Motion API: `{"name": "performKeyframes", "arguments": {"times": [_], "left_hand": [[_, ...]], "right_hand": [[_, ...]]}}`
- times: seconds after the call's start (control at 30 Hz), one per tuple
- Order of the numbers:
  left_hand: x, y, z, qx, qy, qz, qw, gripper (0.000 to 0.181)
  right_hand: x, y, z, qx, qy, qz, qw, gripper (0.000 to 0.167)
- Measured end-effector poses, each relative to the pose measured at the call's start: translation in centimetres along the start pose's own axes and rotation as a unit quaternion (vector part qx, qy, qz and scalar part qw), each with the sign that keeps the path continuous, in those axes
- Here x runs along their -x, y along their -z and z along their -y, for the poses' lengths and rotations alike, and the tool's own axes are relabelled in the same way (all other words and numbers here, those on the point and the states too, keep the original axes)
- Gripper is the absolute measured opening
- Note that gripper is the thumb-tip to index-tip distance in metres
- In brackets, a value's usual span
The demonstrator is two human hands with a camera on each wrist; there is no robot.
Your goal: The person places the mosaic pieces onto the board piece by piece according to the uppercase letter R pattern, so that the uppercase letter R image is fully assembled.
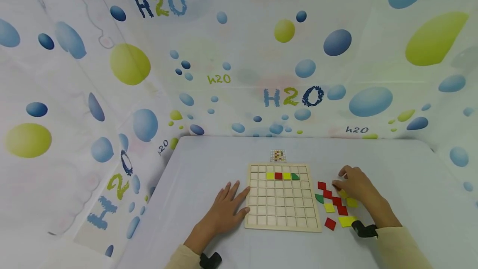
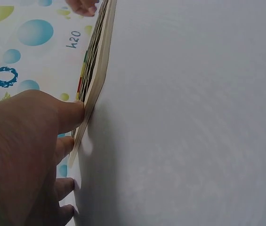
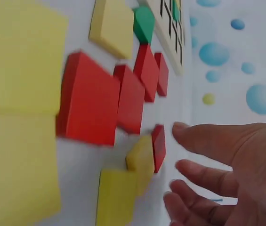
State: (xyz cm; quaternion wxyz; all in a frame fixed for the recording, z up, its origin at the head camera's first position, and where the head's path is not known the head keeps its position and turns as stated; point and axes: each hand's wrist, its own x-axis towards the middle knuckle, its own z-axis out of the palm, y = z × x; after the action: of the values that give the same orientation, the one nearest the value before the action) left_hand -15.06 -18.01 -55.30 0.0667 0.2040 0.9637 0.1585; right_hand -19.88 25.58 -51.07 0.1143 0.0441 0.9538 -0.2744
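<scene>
A wooden grid board (image 1: 284,221) lies flat on the table. One of its upper rows holds a green quarter-round tile (image 1: 295,176), a red square tile (image 1: 278,176) and two yellow ones. My left hand (image 1: 225,211) rests at the board's left edge, fingers spread, thumb and forefinger touching the rim. Over the loose tiles to the right hovers my right hand (image 1: 354,184), its fingers loosely bent with nothing between them. In the right wrist view the thumb is just beside a red tile (image 3: 158,148), which sits next to a yellow tile (image 3: 142,157).
Several red tiles (image 1: 337,201) form a slanting line right of the board. Near them lie a green quarter-round tile (image 1: 319,198), yellow tiles (image 1: 347,221) and a separate red tile (image 1: 330,223). A small pattern card (image 1: 278,155) sits behind the board. Patterned sheeting (image 1: 246,53) hangs beyond the table.
</scene>
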Motion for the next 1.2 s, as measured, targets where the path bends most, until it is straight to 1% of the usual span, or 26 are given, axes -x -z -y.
{"name": "performKeyframes", "arguments": {"times": [0.13, 0.23, 0.37, 0.47, 0.6, 0.87, 1.03, 1.2], "left_hand": [[0.1, 0.1, -0.1, -0.001, 0.004, 0.000, 1.0000, 0.064], [0.2, 0.2, -0.1, 0.000, 0.003, -0.001, 1.0000, 0.064], [0.3, 0.3, -0.3, 0.010, -0.004, -0.005, 0.9999, 0.063], [0.3, 0.3, -0.4, 0.013, -0.005, -0.004, 0.9999, 0.063], [0.3, 0.3, -0.4, 0.008, -0.001, 0.001, 1.0000, 0.063], [0.3, 0.6, -0.5, 0.007, -0.003, 0.002, 1.0000, 0.063], [0.4, 0.6, -0.6, 0.011, -0.004, 0.002, 0.9999, 0.063], [0.3, 0.4, -0.5, 0.006, 0.000, 0.003, 1.0000, 0.063]], "right_hand": [[-0.4, -0.1, -1.1, -0.033, -0.006, 0.024, 0.9991, 0.022], [-0.7, -0.6, -1.3, -0.045, 0.003, 0.016, 0.9988, 0.017], [-0.9, -0.8, -1.0, -0.038, 0.016, -0.003, 0.9992, 0.022], [-0.8, -0.4, -0.6, -0.029, 0.012, 0.005, 0.9995, 0.031], [-0.6, 0.0, -0.6, -0.018, 0.013, 0.021, 0.9995, 0.037], [-0.7, -1.0, -1.1, -0.022, 0.051, -0.001, 0.9985, 0.036], [-1.4, -1.8, -1.1, -0.026, 0.062, -0.003, 0.9977, 0.038], [-2.1, -2.3, -0.5, -0.028, 0.072, -0.012, 0.9969, 0.038]]}}
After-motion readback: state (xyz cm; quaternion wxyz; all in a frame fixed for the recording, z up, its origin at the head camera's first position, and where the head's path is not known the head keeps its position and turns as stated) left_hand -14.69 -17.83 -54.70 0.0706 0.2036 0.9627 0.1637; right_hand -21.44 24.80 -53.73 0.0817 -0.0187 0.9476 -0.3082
